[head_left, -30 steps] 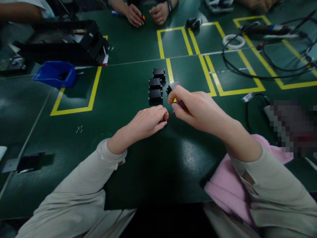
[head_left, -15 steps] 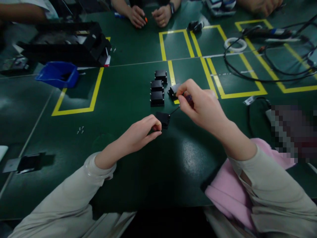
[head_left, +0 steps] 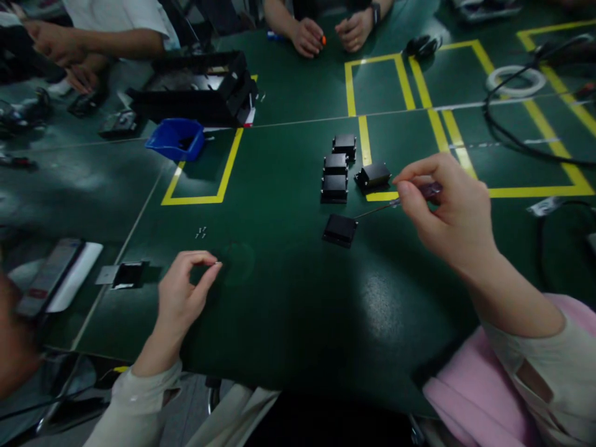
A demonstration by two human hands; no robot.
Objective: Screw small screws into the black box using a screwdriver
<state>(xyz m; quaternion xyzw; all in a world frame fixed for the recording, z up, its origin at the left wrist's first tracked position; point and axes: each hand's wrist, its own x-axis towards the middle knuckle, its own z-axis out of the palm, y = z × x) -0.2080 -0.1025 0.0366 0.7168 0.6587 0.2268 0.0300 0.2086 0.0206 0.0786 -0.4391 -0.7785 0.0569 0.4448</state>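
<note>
My right hand (head_left: 447,214) pinches a small screwdriver (head_left: 410,197), whose thin shaft points left and down toward a lone black box (head_left: 340,230) lying on the green table. My left hand (head_left: 182,292) hovers at the lower left with thumb and forefinger curled toward each other; nothing shows between them. A column of three black boxes (head_left: 336,169) stands beyond the lone one, and another black box (head_left: 373,176) sits at an angle to their right. Tiny screws (head_left: 201,233) lie on the table above my left hand.
A blue bin (head_left: 176,139) and a black tray (head_left: 195,90) stand at the back left. Other people's hands (head_left: 330,31) rest at the far edge. Yellow tape (head_left: 372,105) marks squares; black cables (head_left: 526,130) and a white tape roll (head_left: 514,81) lie right. A phone (head_left: 49,276) sits far left.
My left hand let go of the lone black box and drew back to the lower left. My right hand lifted the screwdriver away to the right. The view swung left.
</note>
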